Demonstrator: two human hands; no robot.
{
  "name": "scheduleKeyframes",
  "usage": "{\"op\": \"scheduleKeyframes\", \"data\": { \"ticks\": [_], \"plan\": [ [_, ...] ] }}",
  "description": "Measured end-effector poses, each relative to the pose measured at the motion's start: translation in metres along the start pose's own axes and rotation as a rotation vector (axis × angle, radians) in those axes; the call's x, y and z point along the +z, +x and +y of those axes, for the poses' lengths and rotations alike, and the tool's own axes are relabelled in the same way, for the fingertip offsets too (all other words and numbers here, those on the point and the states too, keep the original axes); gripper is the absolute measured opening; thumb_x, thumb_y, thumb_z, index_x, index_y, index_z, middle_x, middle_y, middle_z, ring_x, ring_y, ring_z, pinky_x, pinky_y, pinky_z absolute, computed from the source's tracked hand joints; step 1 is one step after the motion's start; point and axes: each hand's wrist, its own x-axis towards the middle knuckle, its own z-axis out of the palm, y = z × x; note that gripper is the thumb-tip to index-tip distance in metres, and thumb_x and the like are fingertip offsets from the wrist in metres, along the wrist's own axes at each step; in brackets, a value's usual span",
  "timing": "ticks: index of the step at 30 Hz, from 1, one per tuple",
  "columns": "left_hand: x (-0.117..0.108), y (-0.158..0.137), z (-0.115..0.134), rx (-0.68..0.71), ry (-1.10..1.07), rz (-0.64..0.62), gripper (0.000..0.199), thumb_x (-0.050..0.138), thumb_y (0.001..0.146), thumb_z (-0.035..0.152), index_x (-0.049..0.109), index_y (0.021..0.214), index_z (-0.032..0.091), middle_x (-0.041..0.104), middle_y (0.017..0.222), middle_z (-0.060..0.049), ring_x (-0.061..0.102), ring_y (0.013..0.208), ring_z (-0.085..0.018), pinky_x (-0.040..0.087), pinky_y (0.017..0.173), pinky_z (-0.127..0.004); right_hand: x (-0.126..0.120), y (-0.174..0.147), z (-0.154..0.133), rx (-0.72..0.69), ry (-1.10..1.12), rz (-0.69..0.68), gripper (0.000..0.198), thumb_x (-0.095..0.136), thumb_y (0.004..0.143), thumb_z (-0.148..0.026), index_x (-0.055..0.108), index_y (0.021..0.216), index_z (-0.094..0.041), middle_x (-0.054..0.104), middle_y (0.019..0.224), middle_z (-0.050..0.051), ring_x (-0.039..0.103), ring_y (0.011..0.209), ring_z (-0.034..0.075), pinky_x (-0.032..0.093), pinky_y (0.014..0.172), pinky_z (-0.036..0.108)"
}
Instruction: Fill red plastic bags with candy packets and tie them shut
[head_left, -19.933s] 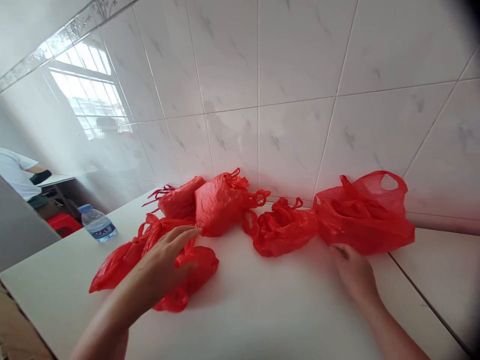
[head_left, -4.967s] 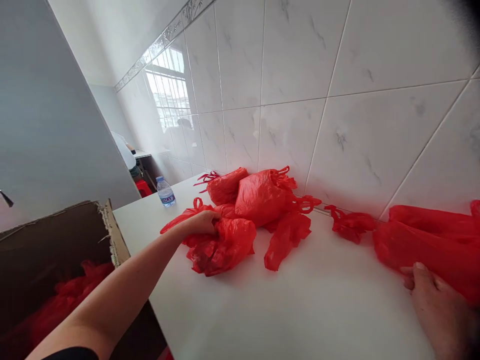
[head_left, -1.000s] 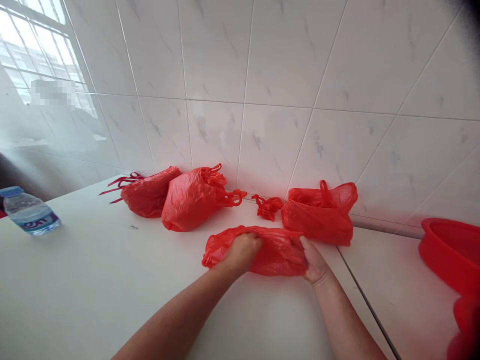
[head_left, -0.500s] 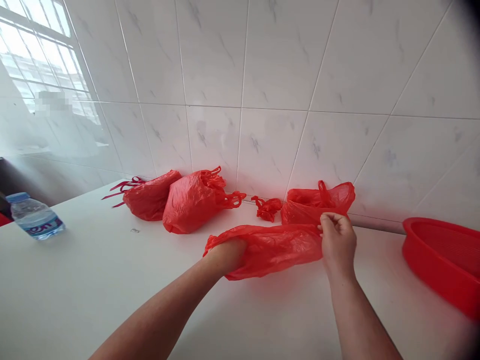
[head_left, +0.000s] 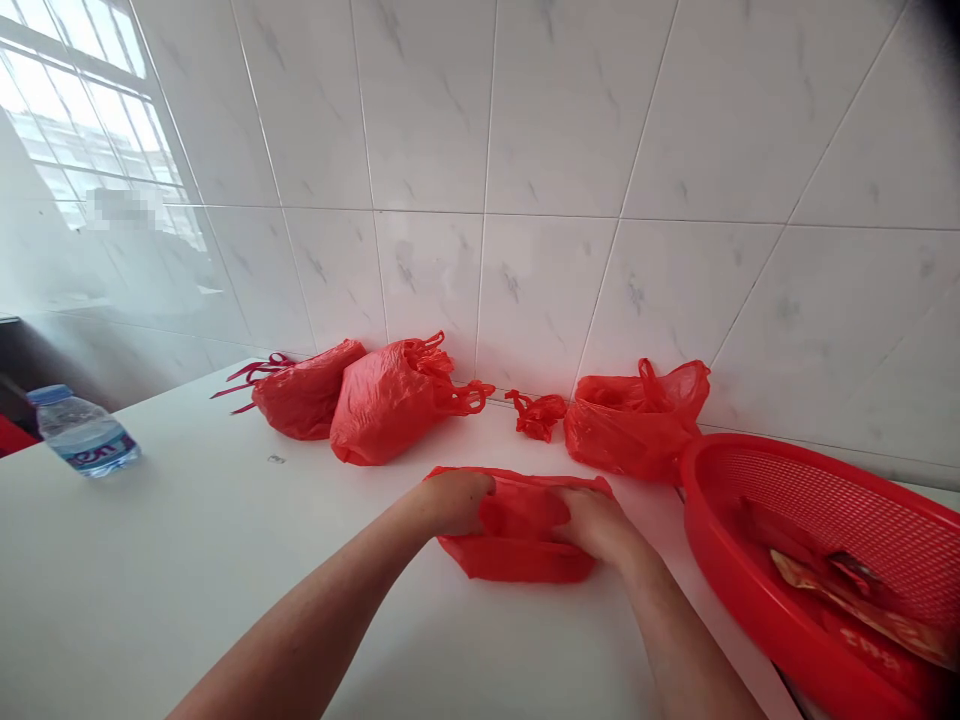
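Smooth thin plastic bag (semi-translucent)

Forearms are slanting up from the bottom edge; left hand and right hand are facing inward, below centre.

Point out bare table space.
Broadest, bar a small scrap: the white table between the bottle and the left forearm. Smaller: between that arm and the right forearm, in front of the handled bag. Crowded: along the wall, with red bags, and far right, with the red basket.
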Motion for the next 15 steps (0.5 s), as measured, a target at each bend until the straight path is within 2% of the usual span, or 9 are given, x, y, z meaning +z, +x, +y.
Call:
{"op": "scheduleKeyframes", "data": {
  "ticks": [3, 6, 8, 10, 12, 13, 15],
  "plan": [
    [-0.001, 0.000, -0.005, 0.038, -0.011, -0.019, 0.040, 0.067, 0.052, 0.012, 0.070, 0.088, 0.029, 0.067, 0.067, 0.001, 0.053, 0.046, -0.015, 0.033, 0.041, -0.022, 0.001, -0.002, 0.009, -0.028, 0.052, -0.070, 0.026, 0.071, 0.060, -0.022, 0.072, 0.085, -0.029, 0.071, 0.096, 0.002, 0.063, 0.093, 0.026, 0.046, 0.075, 0.033],
    [0.003, -0.006, -0.004, 0.103, -0.043, 0.030, 0.033, 0.060, 0.066, 0.016, 0.068, 0.095, 0.029, 0.070, 0.079, 0.000, 0.060, 0.057, -0.015, 0.039, 0.045, -0.021, 0.000, -0.001, 0.017, -0.021, 0.161, -0.112, 0.037, 0.068, 0.065, -0.024, 0.070, 0.102, -0.028, 0.070, 0.105, 0.004, 0.063, 0.094, 0.024, 0.049, 0.074, 0.032],
    [0.007, -0.012, -0.003, 0.145, -0.051, 0.114, 0.027, 0.052, 0.076, 0.016, 0.067, 0.095, 0.027, 0.069, 0.082, -0.001, 0.062, 0.066, -0.015, 0.046, 0.056, -0.022, -0.001, 0.001, 0.022, -0.012, 0.249, -0.110, 0.039, 0.065, 0.069, -0.026, 0.068, 0.108, -0.027, 0.068, 0.109, 0.004, 0.063, 0.096, 0.023, 0.049, 0.076, 0.032],
    [0.012, -0.017, -0.005, 0.174, -0.043, 0.217, 0.026, 0.047, 0.082, 0.014, 0.067, 0.095, 0.025, 0.068, 0.091, -0.004, 0.063, 0.081, -0.018, 0.049, 0.075, -0.028, 0.000, 0.004, 0.027, -0.015, 0.303, -0.079, 0.035, 0.060, 0.075, -0.028, 0.066, 0.110, -0.026, 0.067, 0.112, 0.004, 0.062, 0.100, 0.022, 0.049, 0.081, 0.032],
    [0.017, -0.021, -0.010, 0.176, -0.017, 0.327, 0.028, 0.049, 0.081, 0.013, 0.067, 0.099, 0.024, 0.062, 0.113, -0.009, 0.055, 0.108, -0.025, 0.042, 0.097, -0.042, 0.000, 0.007, 0.031, -0.018, 0.318, -0.037, 0.029, 0.055, 0.080, -0.031, 0.066, 0.106, -0.024, 0.067, 0.111, 0.003, 0.062, 0.101, 0.020, 0.048, 0.085, 0.032],
    [0.019, -0.023, -0.014, 0.155, -0.035, 0.388, 0.029, 0.053, 0.079, 0.013, 0.067, 0.101, 0.025, 0.056, 0.125, -0.010, 0.046, 0.121, -0.029, 0.035, 0.104, -0.048, 0.001, 0.009, 0.033, -0.015, 0.323, -0.013, 0.027, 0.054, 0.081, -0.033, 0.066, 0.103, -0.023, 0.067, 0.110, 0.004, 0.061, 0.101, 0.020, 0.048, 0.086, 0.032],
    [0.025, -0.024, -0.024, 0.068, -0.151, 0.490, 0.036, 0.062, 0.072, 0.014, 0.066, 0.105, 0.027, 0.044, 0.140, -0.008, 0.032, 0.134, -0.032, 0.026, 0.109, -0.053, 0.001, 0.010, 0.034, -0.003, 0.321, 0.034, 0.024, 0.056, 0.080, -0.035, 0.065, 0.097, -0.021, 0.068, 0.104, 0.004, 0.062, 0.097, 0.020, 0.047, 0.085, 0.033]
  ]
}}
